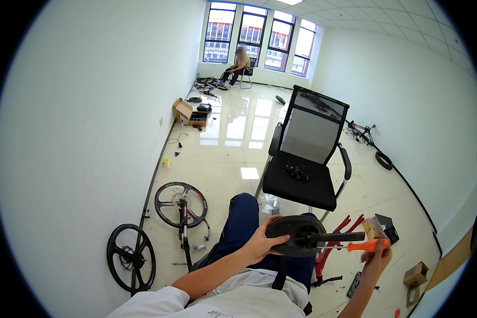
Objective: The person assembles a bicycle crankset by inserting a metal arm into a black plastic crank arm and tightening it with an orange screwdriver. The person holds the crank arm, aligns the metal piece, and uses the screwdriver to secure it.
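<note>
Two hands busy over the lap: left hand (261, 243) has its fingers wrapped round the rim of a black chainring disc (296, 236), which sits above the knees in blue trousers (242, 225) with a dark crank arm (338, 237) sticking out to the right. Right hand (377, 258) is closed on an orange-handled tool (367, 246), its thin shaft pointing into the disc's centre; a small tan packet (373, 229) sits just above that hand, can't tell if the fingers hold it too. Packages: open brown cardboard box (184, 111) by the left wall, mid-room; small brown carton (415, 274) on the floor lower right; dark box (389, 227) just beyond the right hand. Around: black mesh office chair (307, 153) straight ahead, small black parts (297, 171) on its seat; red bike frame (338, 239) behind the disc; two black wheels (181, 204) (131, 257) on the floor to the left, near the wall; another person seated by the far windows (259, 37).
</note>
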{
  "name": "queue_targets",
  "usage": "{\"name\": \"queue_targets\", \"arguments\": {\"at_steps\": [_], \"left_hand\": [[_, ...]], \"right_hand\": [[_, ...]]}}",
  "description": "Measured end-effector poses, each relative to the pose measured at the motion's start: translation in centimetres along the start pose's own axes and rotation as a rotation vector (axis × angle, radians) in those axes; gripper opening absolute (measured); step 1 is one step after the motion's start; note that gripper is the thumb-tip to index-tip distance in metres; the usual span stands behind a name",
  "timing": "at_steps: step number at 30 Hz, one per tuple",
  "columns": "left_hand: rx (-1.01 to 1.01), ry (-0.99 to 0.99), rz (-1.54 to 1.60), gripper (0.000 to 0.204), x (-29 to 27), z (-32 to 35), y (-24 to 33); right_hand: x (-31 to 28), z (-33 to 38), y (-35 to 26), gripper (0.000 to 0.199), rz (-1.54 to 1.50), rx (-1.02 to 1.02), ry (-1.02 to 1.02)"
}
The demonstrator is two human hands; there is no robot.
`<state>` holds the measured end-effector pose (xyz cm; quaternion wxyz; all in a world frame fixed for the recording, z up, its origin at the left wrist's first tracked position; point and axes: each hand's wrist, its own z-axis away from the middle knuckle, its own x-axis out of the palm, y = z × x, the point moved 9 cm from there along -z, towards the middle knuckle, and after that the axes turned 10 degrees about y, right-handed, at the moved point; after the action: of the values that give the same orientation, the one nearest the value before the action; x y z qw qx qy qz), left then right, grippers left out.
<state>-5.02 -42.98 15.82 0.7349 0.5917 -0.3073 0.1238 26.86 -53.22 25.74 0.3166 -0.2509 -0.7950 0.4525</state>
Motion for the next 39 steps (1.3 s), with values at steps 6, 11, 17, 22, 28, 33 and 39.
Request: {"name": "queue_targets", "arguments": {"at_steps": [6,11,17,22,28,33,39], "left_hand": [[0.017,0.07,-0.046,0.057,-0.5,-0.6,-0.9],[0.044,0.127,-0.078,0.053,-1.3,-0.8,-1.9],[0.081,0.072,-0.088,0.056,0.0,-0.6,-1.4],[0.153,0.103,-0.135,0.059,-0.6,-0.8,-1.6],[0.11,0.113,-0.167,0.048,-0.8,-0.7,-1.3],[0.102,0.122,-0.114,0.046,-0.6,-0.6,-0.4],[0.268,0.083,-0.186,0.055,0.2,-0.2,1.8]], "right_hand": [[0.5,-0.9,-4.5,0.019,-0.144,-0.197,0.154],[13.6,7.2,-3.7,0.021,0.587,-0.32,-0.648],[18.5,9.4,3.5,0.02,0.759,-0.201,-1.075],[19.3,10.4,4.0,0.018,0.59,-0.238,-1.038],[19.4,10.5,4.5,0.016,0.461,-0.212,-0.995],[19.0,9.8,3.5,0.016,0.488,-0.252,-0.973],[18.1,9.3,2.6,0.014,0.708,-0.223,-1.036]]}}
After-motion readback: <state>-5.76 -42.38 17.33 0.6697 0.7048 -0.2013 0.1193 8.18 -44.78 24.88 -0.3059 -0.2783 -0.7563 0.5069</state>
